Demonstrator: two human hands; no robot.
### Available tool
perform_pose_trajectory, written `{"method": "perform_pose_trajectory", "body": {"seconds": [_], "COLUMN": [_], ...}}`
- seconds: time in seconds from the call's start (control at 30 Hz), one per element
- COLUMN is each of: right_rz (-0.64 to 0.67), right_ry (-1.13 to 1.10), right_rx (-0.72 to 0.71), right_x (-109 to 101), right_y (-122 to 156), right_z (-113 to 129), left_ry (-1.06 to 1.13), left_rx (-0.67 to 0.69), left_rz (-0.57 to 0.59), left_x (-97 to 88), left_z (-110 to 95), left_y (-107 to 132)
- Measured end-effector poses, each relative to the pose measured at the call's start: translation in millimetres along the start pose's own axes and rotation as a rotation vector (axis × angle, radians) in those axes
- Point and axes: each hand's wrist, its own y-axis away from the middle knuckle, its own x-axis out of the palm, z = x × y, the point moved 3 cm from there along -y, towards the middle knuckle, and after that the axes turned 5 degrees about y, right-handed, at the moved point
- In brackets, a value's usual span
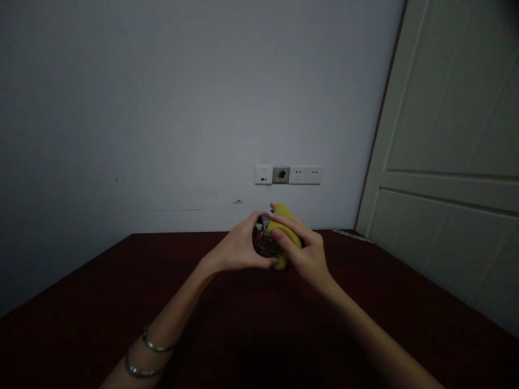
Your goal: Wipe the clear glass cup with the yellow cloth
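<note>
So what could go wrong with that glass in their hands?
1. The left hand alone grips the glass, which seems held clear of the table; if it slips, it may drop and break.
2. The right hand presses a yellow cloth against the glass; a hard push might knock it loose.
3. The room is dim, so smears or cracks may go unseen.
</note>
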Motion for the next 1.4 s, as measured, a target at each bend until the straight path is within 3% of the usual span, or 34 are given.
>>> {"method": "perform_pose_trajectory", "body": {"seconds": [0.1, 0.17, 0.33, 0.43, 0.63, 0.7, 0.9, 1.0, 1.1, 1.27, 1.33, 1.4], "right_rz": [-0.006, -0.001, 0.068, 0.066, -0.018, -0.035, 0.057, 0.118, 0.068, -0.016, -0.007, 0.02], "right_ry": [-0.121, -0.122, 0.079, 0.082, -0.11, -0.106, 0.164, 0.197, 0.129, -0.08, -0.087, -0.02], "right_rx": [0.221, 0.254, -0.051, -0.095, 0.204, 0.227, -0.123, -0.194, -0.104, 0.223, 0.224, 0.114], "right_x": [0.7, 1.1, 5.3, 6.4, 1.2, 0.2, -0.1, -1.3, -3.9, -3.7, -3.0, -2.9], "right_y": [-5.7, -5.9, 3.7, 5.9, -4.4, -5.3, 2.2, 3.8, 0.0, -5.1, -4.0, -2.1], "right_z": [-9.2, -11.1, 0.3, 3.2, -9.0, -10.8, -0.8, 1.0, -4.3, -21.9, -21.2, -14.5], "left_ry": [-0.079, -0.117, -0.128, -0.08, -0.105, -0.131, -0.102, -0.106, -0.12, -0.195, -0.195, -0.176], "left_rx": [-0.003, -0.024, -0.073, -0.047, 0.011, -0.006, -0.164, -0.189, -0.204, -0.199, -0.221, -0.245], "left_rz": [-0.01, -0.025, -0.06, -0.062, -0.046, -0.063, -0.123, -0.155, -0.193, -0.236, -0.232, -0.216], "left_x": [0.0, -0.3, -1.9, -2.1, 1.9, 3.7, 7.0, 7.6, 8.8, 9.7, 9.6, 9.0], "left_z": [-0.2, 2.0, 8.1, 7.1, -0.1, -0.2, 9.0, 9.9, 8.7, 10.5, 13.3, 14.9], "left_y": [0.3, 0.1, -0.6, -0.4, 0.6, 0.1, -2.4, -2.8, -2.7, -2.9, -2.9, -2.7]}}
